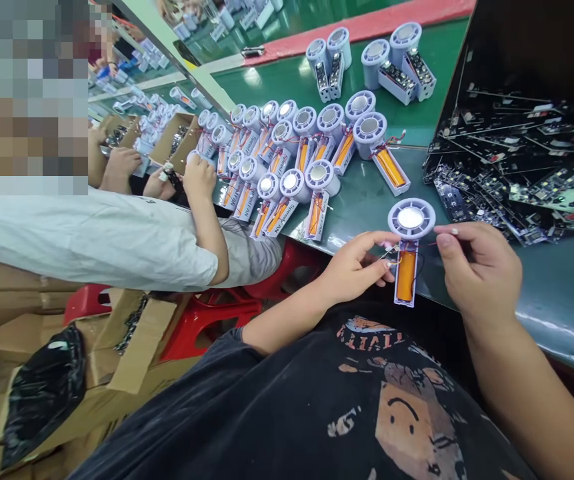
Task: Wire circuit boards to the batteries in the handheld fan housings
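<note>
Right in front of me, at the table's edge, is a pale lilac handheld fan with its handle open, showing an orange battery and thin wires. My left hand is closed at the fan's left side. Its thumb and fingers pinch thin wires beside the handle, and the index fingertip touches the fan head. On the other side, my right hand pinches a thin red wire with a small white plug between thumb and index finger. The fingers behind the handle are partly hidden.
Several similar fans with orange batteries stand left on the green table. Fans with circuit boards are farther back. A dark box of loose circuit boards lies right. A co-worker's arm, red stools and cartons are left.
</note>
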### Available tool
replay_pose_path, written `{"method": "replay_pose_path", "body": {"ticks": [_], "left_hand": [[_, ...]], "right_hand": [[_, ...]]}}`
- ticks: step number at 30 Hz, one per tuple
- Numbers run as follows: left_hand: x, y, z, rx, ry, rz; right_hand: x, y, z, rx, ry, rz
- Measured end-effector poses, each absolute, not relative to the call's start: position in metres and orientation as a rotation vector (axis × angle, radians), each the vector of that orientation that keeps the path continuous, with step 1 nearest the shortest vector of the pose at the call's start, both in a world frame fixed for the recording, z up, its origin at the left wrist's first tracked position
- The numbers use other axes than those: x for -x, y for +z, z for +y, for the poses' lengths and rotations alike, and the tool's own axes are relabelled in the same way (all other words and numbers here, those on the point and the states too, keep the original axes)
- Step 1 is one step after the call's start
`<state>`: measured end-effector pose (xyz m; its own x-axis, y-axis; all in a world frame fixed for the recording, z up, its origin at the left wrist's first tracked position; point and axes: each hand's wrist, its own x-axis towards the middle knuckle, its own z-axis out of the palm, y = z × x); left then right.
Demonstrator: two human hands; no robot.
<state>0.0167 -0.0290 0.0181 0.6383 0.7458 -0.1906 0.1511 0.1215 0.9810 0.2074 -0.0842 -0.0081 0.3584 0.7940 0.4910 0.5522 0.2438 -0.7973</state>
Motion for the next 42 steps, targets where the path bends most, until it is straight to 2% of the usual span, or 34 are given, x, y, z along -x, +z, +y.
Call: {"method": "replay_pose_path", "body": {"ticks": [5,10,17,26,30,34,42], "left_hand": [[-0.018,0.021,-0.028,-1.375,0.479,0.764],[-0.019,0.024,-0.032,-1.507,0.537,0.808],[-0.019,0.023,-0.034,-1.519,0.543,0.809],[-0.019,0.019,-0.037,-1.519,0.537,0.777],[-0.018,0.021,-0.037,-1.820,0.648,0.725],[-0.017,0.030,-0.038,-2.191,0.685,0.669],[-0.019,0.030,-0.037,-2.437,0.729,0.683]], "right_hand": [[-0.205,-0.004,-0.088,1.168,0.389,-1.506],[-0.205,-0.006,-0.086,1.192,0.414,-1.613],[-0.199,-0.017,-0.084,1.084,0.661,-1.367],[-0.203,-0.011,-0.093,1.014,0.774,-1.200],[-0.200,-0.019,-0.092,0.921,0.746,-1.377],[-0.195,-0.027,-0.094,1.033,0.623,-1.511],[-0.196,-0.014,-0.097,1.139,0.444,-1.644]]}}
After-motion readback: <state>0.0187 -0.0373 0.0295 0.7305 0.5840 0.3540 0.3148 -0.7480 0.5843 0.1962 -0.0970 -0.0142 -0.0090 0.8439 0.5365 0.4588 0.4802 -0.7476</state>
